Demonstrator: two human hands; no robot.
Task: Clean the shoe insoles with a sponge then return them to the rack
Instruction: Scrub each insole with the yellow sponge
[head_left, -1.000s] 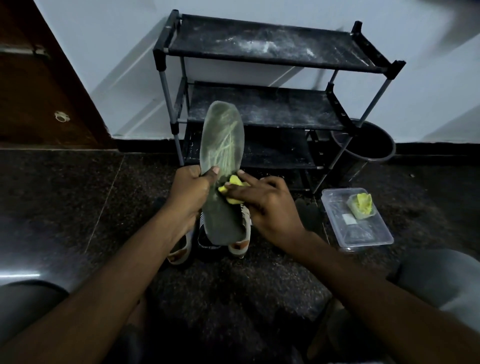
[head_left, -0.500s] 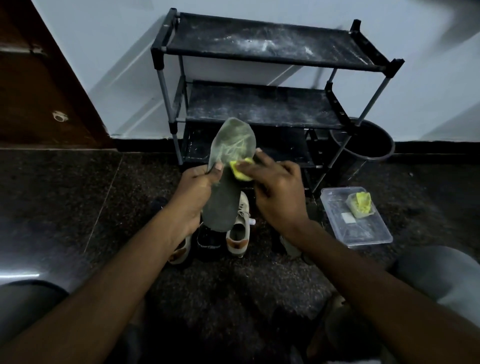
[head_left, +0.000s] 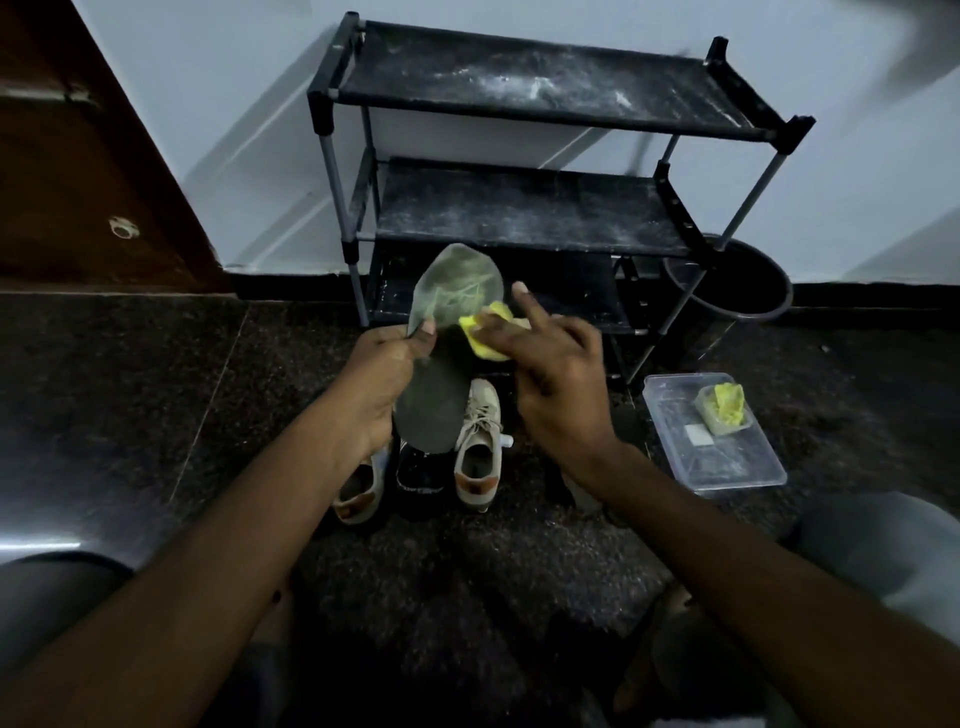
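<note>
The insole (head_left: 436, 405) is a long, dark grey piece held up off the floor (head_left: 156, 395), just in front of the rack's lowest shelf. Its heel end points down and towards the person, and its toe end points up and away. The toe part is bent over, paler and greenish, with light streaks across it. The left grip (head_left: 379, 384) pinches its left edge about halfway along, thumb on top. The sponge (head_left: 485, 338) is small, bright yellow and squashed against the insole's right edge under the fingers of the right grip (head_left: 556, 384). The rack (head_left: 524, 208) is black with grey tube legs and three shelves. It stands against the wall (head_left: 234, 130), and white dust smears its upper two shelves.
</note>
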